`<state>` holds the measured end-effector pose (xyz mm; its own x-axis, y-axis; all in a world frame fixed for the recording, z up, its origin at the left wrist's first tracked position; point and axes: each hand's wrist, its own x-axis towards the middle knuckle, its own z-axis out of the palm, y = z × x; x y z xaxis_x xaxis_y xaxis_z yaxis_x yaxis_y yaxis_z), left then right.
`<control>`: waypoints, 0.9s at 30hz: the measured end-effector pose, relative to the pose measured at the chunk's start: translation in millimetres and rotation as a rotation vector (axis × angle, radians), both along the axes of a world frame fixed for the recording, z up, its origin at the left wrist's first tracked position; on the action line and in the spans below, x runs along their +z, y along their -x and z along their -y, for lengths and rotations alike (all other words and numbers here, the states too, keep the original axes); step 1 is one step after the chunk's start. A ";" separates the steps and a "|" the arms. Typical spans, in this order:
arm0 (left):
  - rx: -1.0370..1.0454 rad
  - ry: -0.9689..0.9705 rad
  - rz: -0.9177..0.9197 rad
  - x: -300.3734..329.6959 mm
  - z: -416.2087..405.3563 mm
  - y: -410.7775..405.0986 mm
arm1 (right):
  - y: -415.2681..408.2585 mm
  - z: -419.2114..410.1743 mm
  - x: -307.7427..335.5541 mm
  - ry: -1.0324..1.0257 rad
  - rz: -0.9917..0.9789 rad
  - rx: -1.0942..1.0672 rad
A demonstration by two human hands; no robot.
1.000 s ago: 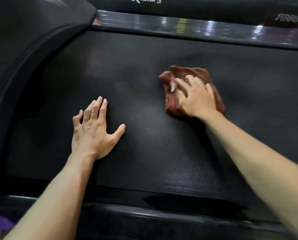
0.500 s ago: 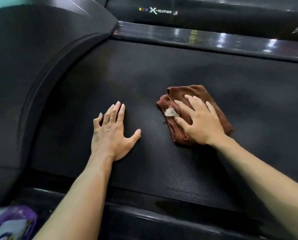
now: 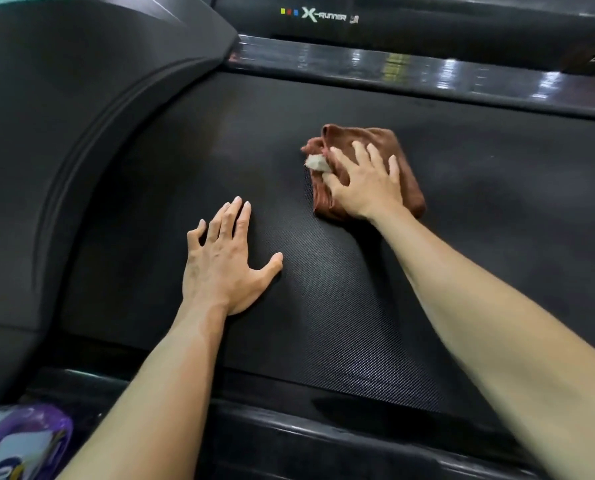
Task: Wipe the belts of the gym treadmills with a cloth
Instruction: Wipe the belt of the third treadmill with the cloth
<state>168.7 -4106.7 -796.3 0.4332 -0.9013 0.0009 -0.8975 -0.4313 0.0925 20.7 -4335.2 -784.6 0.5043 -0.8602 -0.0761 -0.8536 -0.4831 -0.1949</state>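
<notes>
The black textured treadmill belt (image 3: 503, 216) fills most of the view. A folded brown cloth (image 3: 361, 136) with a small pale tag lies on the belt a little right of centre. My right hand (image 3: 365, 185) presses flat on the cloth with its fingers spread. My left hand (image 3: 223, 268) rests palm down on the bare belt, to the left of the cloth and closer to me, fingers straight and thumb out.
A glossy side rail (image 3: 427, 77) runs along the far edge of the belt, under a panel marked X-Runner (image 3: 323, 16). The curved black motor cover (image 3: 64, 133) rises at the left. A dark rail (image 3: 323, 441) borders the near edge. A purple packet (image 3: 19, 441) sits bottom left.
My right hand drew the cloth toward me over the belt, then pushed it back away toward the far rail. My left hand stayed planted on the belt.
</notes>
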 end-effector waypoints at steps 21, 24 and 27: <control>-0.004 -0.007 0.007 -0.3 0.3 -0.6 | 37.2 -44.1 -0.4 0.013 0.013 0.071; 0.001 0.008 -0.001 -0.6 0.0 0.4 | 89.5 -76.1 -4.2 0.021 -0.001 -0.048; 0.001 0.014 0.003 -1.3 0.1 -0.7 | 111.3 -56.2 -2.7 -0.019 0.002 -0.398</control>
